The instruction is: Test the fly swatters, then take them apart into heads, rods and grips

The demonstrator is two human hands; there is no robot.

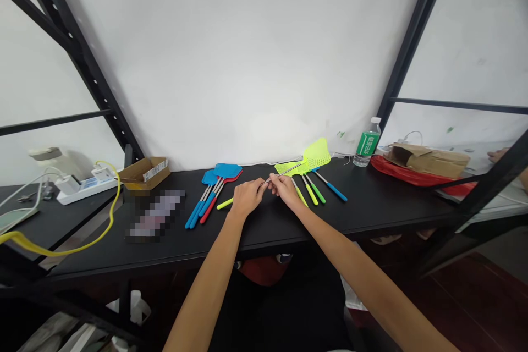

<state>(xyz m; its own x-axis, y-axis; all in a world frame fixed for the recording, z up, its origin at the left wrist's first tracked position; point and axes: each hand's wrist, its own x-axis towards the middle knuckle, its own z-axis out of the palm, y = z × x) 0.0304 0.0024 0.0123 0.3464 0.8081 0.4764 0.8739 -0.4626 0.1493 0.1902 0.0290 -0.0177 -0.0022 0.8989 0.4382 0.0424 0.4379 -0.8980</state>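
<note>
A yellow-green fly swatter (317,154) slants across the middle, its mesh head up at the right and its handle end low at the left. My left hand (247,197) is closed around its metal rod near the handle. Just beside it, my right hand (282,187) pinches the same rod nearer the head. Right of my hands lie several swatters with yellow, green and blue handles, among them a blue-handled swatter (336,191). Left of my hands is a group of blue swatters (209,198) with a red swatter (210,209) at its edge.
An open cardboard box (144,173) and a pixelated item (159,215) lie left on the black table (173,250). A water bottle (368,143) stands at the right, near a brown paper package (437,162). A yellow cable (113,198) curves past a power strip (86,190).
</note>
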